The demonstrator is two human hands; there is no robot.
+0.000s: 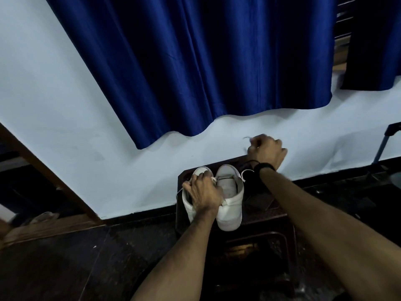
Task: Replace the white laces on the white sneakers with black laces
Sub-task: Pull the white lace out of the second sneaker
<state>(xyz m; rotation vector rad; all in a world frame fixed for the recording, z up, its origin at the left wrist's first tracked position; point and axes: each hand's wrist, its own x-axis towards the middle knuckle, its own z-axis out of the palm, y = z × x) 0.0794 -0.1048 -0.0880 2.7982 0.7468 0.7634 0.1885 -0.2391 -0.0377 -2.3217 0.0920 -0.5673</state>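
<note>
Blue curtain (195, 61) over pale wall (54, 94), dark floor (65, 268), dark stool (271, 218).

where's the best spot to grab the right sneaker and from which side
Grip the right sneaker at its heel collar, coming from above and the near side. The heel points toward the person, its opening faces up, and the left hand covers only the left sneaker, so that rim looks unobstructed.
</note>
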